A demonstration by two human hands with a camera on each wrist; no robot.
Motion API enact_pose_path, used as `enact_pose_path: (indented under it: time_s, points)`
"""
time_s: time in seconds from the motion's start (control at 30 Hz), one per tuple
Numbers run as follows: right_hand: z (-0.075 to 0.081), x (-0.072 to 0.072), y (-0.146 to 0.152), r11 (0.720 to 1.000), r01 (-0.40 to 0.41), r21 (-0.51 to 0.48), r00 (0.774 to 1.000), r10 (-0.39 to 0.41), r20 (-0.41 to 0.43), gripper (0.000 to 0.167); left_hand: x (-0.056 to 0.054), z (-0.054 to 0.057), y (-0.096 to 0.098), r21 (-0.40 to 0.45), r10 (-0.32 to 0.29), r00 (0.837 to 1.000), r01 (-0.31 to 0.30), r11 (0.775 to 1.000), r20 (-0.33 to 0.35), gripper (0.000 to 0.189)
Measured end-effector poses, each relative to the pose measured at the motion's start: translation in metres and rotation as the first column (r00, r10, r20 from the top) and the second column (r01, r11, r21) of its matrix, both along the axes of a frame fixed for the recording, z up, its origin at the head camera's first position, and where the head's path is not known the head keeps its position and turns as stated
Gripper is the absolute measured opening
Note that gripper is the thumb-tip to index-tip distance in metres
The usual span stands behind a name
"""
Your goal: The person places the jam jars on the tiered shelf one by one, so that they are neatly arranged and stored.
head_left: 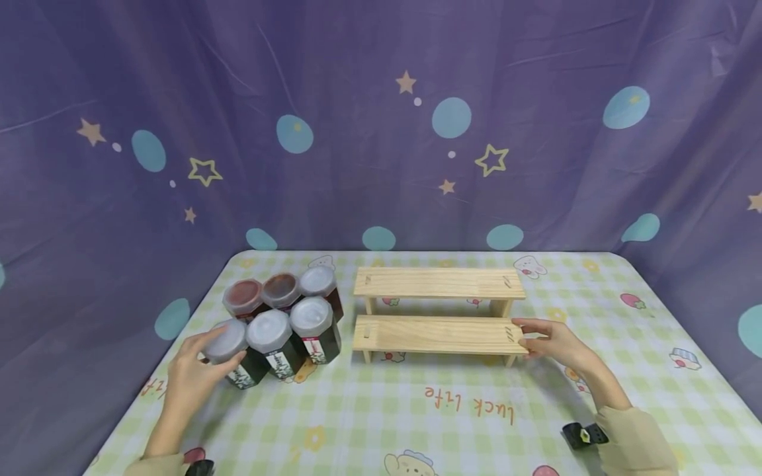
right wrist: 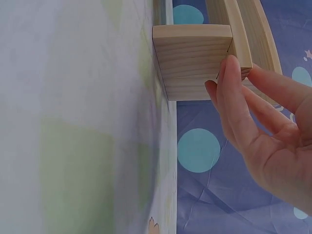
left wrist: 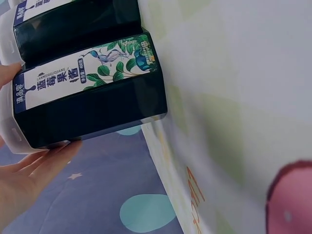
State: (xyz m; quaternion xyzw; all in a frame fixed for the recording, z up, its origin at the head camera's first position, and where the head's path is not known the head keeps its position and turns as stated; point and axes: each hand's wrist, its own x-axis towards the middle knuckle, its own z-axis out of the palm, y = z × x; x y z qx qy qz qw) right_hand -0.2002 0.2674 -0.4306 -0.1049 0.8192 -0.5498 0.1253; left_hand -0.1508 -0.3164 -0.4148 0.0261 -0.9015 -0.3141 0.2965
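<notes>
L side: the L hand is gripping the front L jar at its lid; thumb is bearing on one side, fingers on the opposite side, spread approx. to lid width. Jar is standing at the near L corner of the group, its label showing green leaves + dk-blue characters on wht. Whether the base is touching the tablecloth, cannot tell.

Adj. to R, the front mid. jar and front R jar are completing the near row. Behind, the back L jar, back mid. jar and back R jar are forming row no. 2. First two are showing reddish-brn through their lids; the last has a whitish lid.

Ctr.: a 2-tier wooden stand is standing R of the jars, its lower board lying nearer the person. Inverted orange lettering is showing in front.

R side: the R hand is pinching the R end of the lower board, fingers bent, gap approx. board thickness. A blk strap is showing beside the R sleeve.
</notes>
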Motion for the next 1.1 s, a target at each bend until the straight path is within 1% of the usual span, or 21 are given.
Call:
enact_pose_path:
  time_s: [0.07,0.1,0.2,0.3,0.33,0.4,0.6,0.67,0.7,0.73,0.87,0.9,0.93,1.0,1.1]
  points:
    - [0.000,0.000,0.000,1.000,0.005,-0.002,1.000,-0.005,0.002,0.051,-0.004,-0.008,-0.006,-0.001,-0.003,1.000,0.003,1.000,-0.021,0.055]
    - [-0.001,0.000,0.000,1.000,0.005,-0.002,1.000,-0.005,0.002,0.051,-0.007,-0.013,-0.009,-0.023,0.013,1.000,-0.013,1.000,-0.024,0.056]
    - [-0.001,0.000,0.000,1.000,0.003,-0.001,1.000,-0.003,0.002,0.051,-0.021,-0.043,-0.032,-0.056,0.041,0.997,-0.045,0.997,-0.072,0.058]
    - [-0.002,-0.001,0.000,1.000,-0.006,-0.003,1.000,0.006,-0.001,0.052,-0.035,-0.067,-0.054,-0.073,0.064,0.993,-0.071,0.995,-0.095,0.059]
    - [-0.002,-0.001,0.000,1.000,-0.008,-0.006,1.000,0.008,-0.001,0.052,-0.037,-0.070,-0.058,-0.078,0.065,0.992,-0.073,0.994,-0.104,0.059]
    - [-0.001,-0.001,0.001,1.000,-0.009,-0.014,1.000,0.009,0.002,0.052,-0.040,-0.073,-0.064,-0.085,0.059,0.990,-0.070,0.994,-0.125,0.060]
    - [-0.002,-0.001,0.001,0.999,-0.007,-0.031,1.000,0.008,0.010,0.052,-0.049,-0.072,-0.080,-0.121,0.038,0.977,-0.064,0.991,-0.211,0.064]
    - [-0.003,-0.001,0.001,0.999,-0.007,-0.033,1.000,0.007,0.011,0.052,-0.048,-0.063,-0.078,-0.111,0.048,0.974,-0.074,0.991,-0.223,0.064]
    - [-0.003,-0.001,0.001,0.999,-0.007,-0.033,1.000,0.007,0.011,0.052,-0.046,-0.056,-0.074,-0.102,0.055,0.974,-0.079,0.992,-0.219,0.064]
    - [-0.003,-0.001,0.001,0.999,-0.006,-0.033,1.000,0.007,0.011,0.052,-0.040,-0.044,-0.066,-0.096,0.056,0.976,-0.077,0.992,-0.212,0.062]
    - [-0.003,-0.001,0.001,0.999,-0.007,-0.035,1.000,0.008,0.006,0.051,-0.014,0.016,-0.023,-0.075,0.029,0.976,-0.047,0.996,-0.216,0.053]
    - [-0.003,-0.001,0.001,0.999,-0.008,-0.036,1.000,0.008,0.006,0.051,-0.010,0.027,-0.016,-0.061,0.020,0.974,-0.034,0.998,-0.227,0.052]
    - [-0.003,-0.001,0.001,0.999,-0.008,-0.036,1.000,0.008,0.005,0.051,-0.005,0.039,-0.008,-0.068,0.007,0.971,-0.024,0.997,-0.241,0.050]
    - [-0.003,-0.001,0.001,0.999,-0.007,-0.035,1.000,0.007,0.006,0.051,-0.001,0.052,0.001,-0.080,0.001,0.965,-0.022,0.997,-0.261,0.048]
    - [-0.002,-0.001,0.001,0.999,-0.004,-0.032,1.000,0.005,0.010,0.051,-0.001,0.063,0.004,-0.109,0.000,0.957,-0.033,0.994,-0.291,0.047]
